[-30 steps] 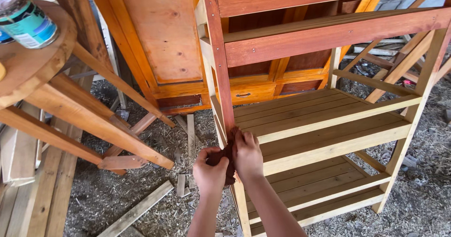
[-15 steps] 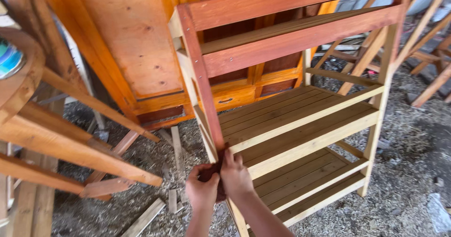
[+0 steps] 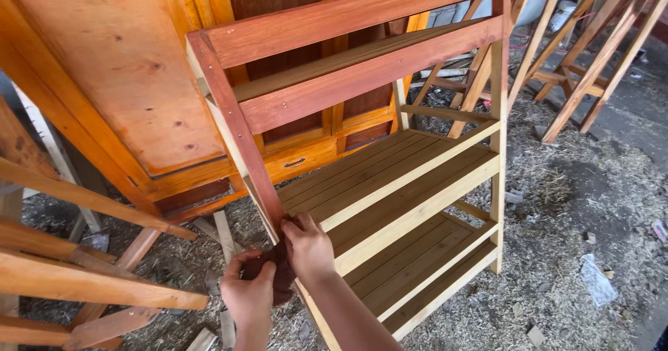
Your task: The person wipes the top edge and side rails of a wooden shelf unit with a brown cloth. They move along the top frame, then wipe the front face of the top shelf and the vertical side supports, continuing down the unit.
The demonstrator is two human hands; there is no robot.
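Note:
A wooden shelf rack (image 3: 390, 184) stands in front of me; its upper rails are stained reddish brown and its lower slatted shelves are pale bare wood. Both hands press a dark reddish-brown cloth (image 3: 282, 281) against the rack's front left post (image 3: 233, 125), about level with the middle shelf. My left hand (image 3: 247, 295) grips the cloth from below left. My right hand (image 3: 306, 250) holds it from the right, against the post. Most of the cloth is hidden between the hands.
An orange-stained wooden cabinet (image 3: 139, 80) stands behind the rack. Unfinished wooden frame pieces (image 3: 83, 281) fill the left. More wooden trestles (image 3: 591, 45) stand at the back right. Sawdust and wood shavings (image 3: 570, 205) cover the ground, with scrap slats (image 3: 223, 233) lying near the post.
The view has swung left, so the table with the tin has left the frame. Both hands stay on the cloth against the rack's post, at about middle-shelf height.

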